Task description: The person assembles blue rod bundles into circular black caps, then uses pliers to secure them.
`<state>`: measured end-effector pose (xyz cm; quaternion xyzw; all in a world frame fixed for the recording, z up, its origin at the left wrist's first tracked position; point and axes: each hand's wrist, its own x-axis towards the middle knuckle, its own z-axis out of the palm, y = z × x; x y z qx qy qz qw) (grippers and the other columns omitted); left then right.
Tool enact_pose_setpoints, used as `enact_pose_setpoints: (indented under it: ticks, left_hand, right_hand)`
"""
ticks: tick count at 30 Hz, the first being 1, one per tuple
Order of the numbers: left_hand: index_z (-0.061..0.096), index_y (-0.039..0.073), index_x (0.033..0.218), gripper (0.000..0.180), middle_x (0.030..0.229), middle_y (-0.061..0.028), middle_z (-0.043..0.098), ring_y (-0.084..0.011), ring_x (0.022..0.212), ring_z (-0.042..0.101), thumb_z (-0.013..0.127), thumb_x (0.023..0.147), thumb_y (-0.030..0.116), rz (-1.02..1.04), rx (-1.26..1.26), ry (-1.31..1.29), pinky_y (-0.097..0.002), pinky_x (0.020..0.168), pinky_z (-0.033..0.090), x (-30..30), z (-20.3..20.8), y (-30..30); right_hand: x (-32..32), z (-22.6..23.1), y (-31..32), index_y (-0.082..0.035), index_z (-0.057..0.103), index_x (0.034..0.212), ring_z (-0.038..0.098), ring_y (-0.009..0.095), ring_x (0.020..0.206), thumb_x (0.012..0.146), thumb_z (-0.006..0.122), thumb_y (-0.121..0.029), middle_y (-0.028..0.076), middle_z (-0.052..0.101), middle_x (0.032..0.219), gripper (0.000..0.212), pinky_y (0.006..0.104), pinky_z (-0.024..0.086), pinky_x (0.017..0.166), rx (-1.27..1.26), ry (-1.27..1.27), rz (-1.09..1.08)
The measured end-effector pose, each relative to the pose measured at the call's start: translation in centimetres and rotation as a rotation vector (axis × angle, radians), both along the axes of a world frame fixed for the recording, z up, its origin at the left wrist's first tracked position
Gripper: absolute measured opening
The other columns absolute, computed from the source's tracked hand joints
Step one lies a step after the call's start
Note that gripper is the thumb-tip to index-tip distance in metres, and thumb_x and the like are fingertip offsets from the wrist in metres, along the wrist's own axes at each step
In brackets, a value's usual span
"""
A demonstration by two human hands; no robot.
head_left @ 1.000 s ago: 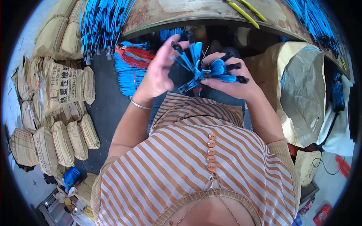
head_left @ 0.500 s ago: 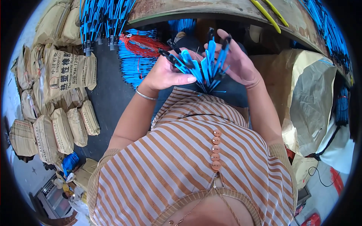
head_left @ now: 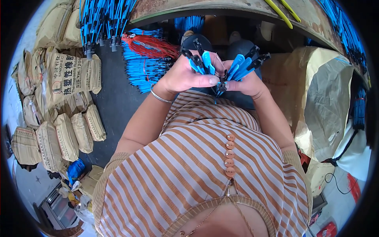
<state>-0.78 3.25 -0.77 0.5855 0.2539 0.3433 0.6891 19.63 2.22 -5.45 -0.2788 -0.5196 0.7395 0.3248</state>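
Observation:
In front of my lap, both hands hold slim blue plastic sticks with black clip-like ends. My left hand is closed round one group of blue sticks, whose black tips point up and left. A second group of blue sticks fans toward the upper right, with my right hand closed on it. Between the two thumbs sits a small black end piece. The lower ends of the sticks come together below the thumbs; fingers hide much of their middles.
Brown paper sacks are stacked at the left. Under the curved wooden table edge lie bundled blue sticks and red strands. A yellow two-handled tool rests on the table. An open paper sack stands at right.
My right hand has come down and inward, its raised fingers now closed on sticks. The blue sticks, earlier one loose fan, now spread as two groups. My left hand shifted slightly right.

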Motion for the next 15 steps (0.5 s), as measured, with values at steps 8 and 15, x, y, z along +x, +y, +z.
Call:
enact_pose_setpoints:
  ticks: [8,15]
  left_hand:
    - [0.060,-0.001,0.078,0.009,0.078,-0.0071,0.060,-0.0133,0.074,0.056,0.066,0.073,0.004,0.229,-0.064,-0.063,-0.0276,0.067,0.045,0.7,-0.8,-0.6]
    - [0.059,0.000,0.078,0.009,0.079,-0.0036,0.056,-0.0121,0.072,0.054,0.066,0.071,-0.001,0.528,-0.105,0.091,-0.0254,0.063,0.044,1.4,2.1,-1.3]
  right_hand:
    - [-1.6,0.5,-0.8,-0.004,0.058,0.091,0.055,0.010,0.077,0.069,0.075,-0.009,0.000,0.059,0.085,0.029,0.0242,0.044,0.071,-0.051,-0.054,-0.180]
    - [-2.9,3.2,-1.3,-0.003,0.057,0.085,0.055,0.009,0.077,0.069,0.073,-0.005,0.001,0.059,0.084,0.023,0.0253,0.046,0.072,-0.044,-0.285,-0.409]
